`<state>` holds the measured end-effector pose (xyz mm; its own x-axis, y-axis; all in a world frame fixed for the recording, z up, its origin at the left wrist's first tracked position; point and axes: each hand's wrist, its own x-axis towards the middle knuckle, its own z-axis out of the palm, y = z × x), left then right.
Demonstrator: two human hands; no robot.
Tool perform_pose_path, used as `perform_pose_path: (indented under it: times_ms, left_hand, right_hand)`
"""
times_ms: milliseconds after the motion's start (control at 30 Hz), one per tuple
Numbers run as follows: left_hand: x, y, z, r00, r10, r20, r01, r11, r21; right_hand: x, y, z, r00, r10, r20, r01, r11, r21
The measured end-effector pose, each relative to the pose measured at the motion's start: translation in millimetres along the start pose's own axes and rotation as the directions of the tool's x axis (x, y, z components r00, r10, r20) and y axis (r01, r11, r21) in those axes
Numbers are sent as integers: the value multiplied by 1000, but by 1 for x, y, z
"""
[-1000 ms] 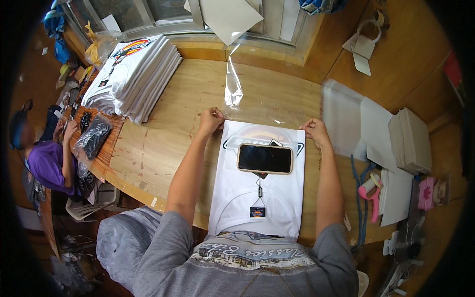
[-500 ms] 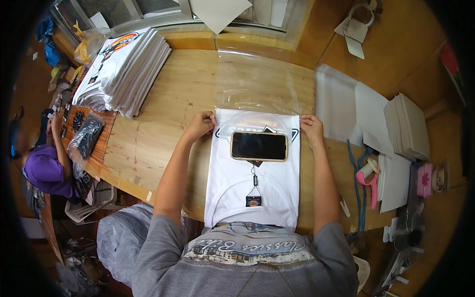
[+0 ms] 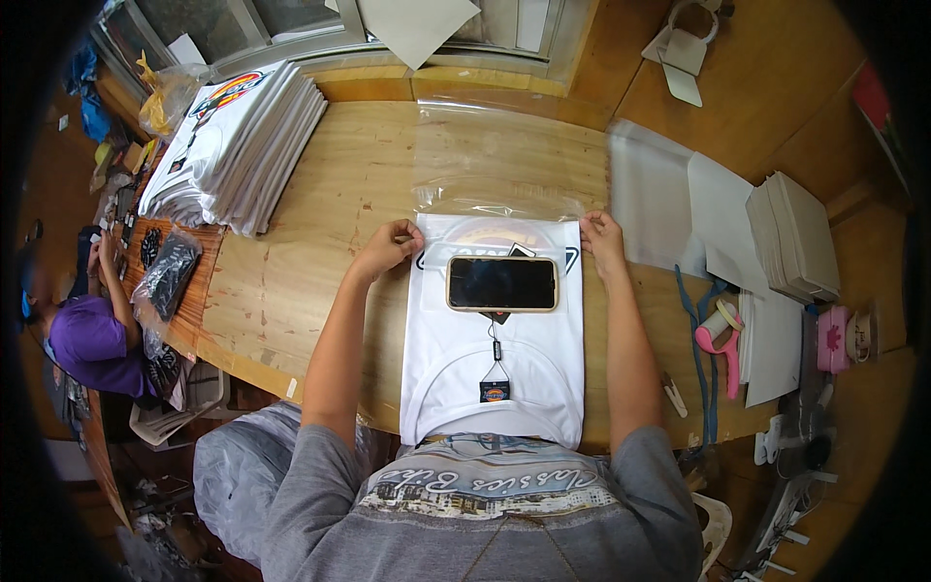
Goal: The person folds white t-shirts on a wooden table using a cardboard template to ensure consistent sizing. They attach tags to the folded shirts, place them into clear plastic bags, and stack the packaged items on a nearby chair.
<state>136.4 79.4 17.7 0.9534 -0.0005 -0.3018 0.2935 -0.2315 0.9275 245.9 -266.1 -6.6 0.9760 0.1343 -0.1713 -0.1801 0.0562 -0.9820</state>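
A folded white T-shirt [image 3: 441, 359] lies in front of me, its neckline toward my body. A black hang tag [image 3: 495, 391] rests on it near the collar. Clear film of a plastic bag [image 3: 504, 155] stretches beyond the shirt's far edge and seems to cover its printed end. My left hand [image 3: 388, 247] pinches the bag's edge at the shirt's far left corner. At the far right corner my right hand [image 3: 602, 242] does the same, fingertips closed. A phone [image 3: 502, 283] with a dark screen is over the shirt's middle; whether it touches the cloth I cannot tell.
A tall stack of folded white shirts [image 3: 257, 145] stands far left. On the right are a flat stack of clear bags [image 3: 655, 194], a pink tape dispenser [image 3: 722, 339] and blue strips [image 3: 698, 339]. A person in purple [image 3: 97, 335] sits at the left.
The view has shifted slightly. My right hand has moved a little at the corner, its fingers higher and more curled. Both hands stay at the bag's edges.
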Motion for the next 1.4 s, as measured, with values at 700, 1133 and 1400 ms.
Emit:
perform_pose_path:
  times_ms: [700, 1133, 1400]
  left_hand:
    - [-34, -19, 10, 998, 49, 31, -48, 997, -55]
    - [-29, -27, 17, 992, 106, -73, -113, 989, -96]
    - [-31, -33, 19, 984, 121, -128, -127, 991, -36]
  right_hand:
    - [-94, -38, 71, 708, -101, 699, 692, 297, -658]
    - [-75, -45, 72, 819, 12, 573, 570, 94, -816]
    - [-109, -38, -4, 875, -188, 446, 484, 330, -811]
